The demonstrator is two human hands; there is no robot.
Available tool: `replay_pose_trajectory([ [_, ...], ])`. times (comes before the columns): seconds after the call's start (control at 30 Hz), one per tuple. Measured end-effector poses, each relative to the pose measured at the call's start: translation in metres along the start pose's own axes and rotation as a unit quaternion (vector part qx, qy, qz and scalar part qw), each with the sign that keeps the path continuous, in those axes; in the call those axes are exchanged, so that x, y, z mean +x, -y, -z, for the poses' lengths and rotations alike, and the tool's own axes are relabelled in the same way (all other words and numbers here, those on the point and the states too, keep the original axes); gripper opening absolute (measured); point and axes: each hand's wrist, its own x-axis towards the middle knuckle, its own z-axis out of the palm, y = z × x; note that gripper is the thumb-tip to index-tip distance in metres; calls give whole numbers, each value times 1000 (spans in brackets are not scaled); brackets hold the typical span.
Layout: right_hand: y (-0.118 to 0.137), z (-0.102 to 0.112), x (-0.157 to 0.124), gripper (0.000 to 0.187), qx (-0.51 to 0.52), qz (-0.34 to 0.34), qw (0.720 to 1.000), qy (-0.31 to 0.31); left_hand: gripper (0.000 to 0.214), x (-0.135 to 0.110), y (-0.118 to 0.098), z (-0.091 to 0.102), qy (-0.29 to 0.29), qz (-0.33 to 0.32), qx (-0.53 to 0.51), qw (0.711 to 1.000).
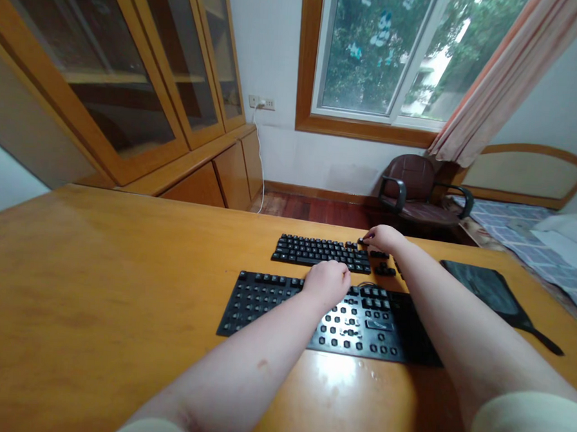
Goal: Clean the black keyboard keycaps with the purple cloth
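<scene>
My right hand (384,238) reaches over the far end of a block of black loose keycaps (320,252), its fingertips pinching a single black keycap (363,242). My left hand (327,284) lies curled on the upper edge of a black keyboard (360,323), with its fingertips hidden. That keyboard has gaps where keycaps are absent, and bare stems show across its right part. A small cluster of black keycaps (385,269) sits between the block and the keyboard, below my right wrist.
Everything lies on a wooden desk (96,277). A flat black paddle-shaped object (492,294) with a handle lies to the right. Beyond the desk are a glass-fronted wooden cabinet (126,72), a dark office chair (420,197) and a bed (547,255).
</scene>
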Motion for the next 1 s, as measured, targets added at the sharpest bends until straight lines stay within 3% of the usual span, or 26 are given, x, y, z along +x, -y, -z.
replay_pose_trajectory([
  [0.23, 11, -1, -2, 19, -28, 11, 999, -36, 28, 0, 0, 1, 4, -4, 0, 1000],
  [0.4, 22, 12, -23, 28, 1, 2, 994, -105, 26, 0, 2, -2, -9, -8, -11, 1000],
  [0.43, 25, 13, -33, 30, 22, 1, 991, -131, 25, 0, 2, -2, -17, -7, -22, 1000],
  [0.5, 32, 11, -57, 32, 202, -12, 956, -212, 27, 0, 2, -2, -36, -5, -53, 998],
  [0.57, 38, 3, -86, 35, 331, -52, 915, -224, 39, 0, 2, -2, -54, -9, -85, 995],
  [0.63, 44, -9, -115, 34, 379, -73, 896, -218, 52, -1, 1, -1, -60, -20, -107, 992],
  [0.77, 49, -31, -151, 30, 371, -69, 902, -208, 56, -2, -1, 0, -36, -55, -118, 991],
  [0.9, 50, -40, -153, 24, 324, 27, 920, -218, 35, 0, 1, -3, -20, -128, -126, 984],
  [1.0, 50, -42, -150, 21, 318, 58, 919, -225, 30, 3, 2, -6, -29, -125, -142, 982],
])
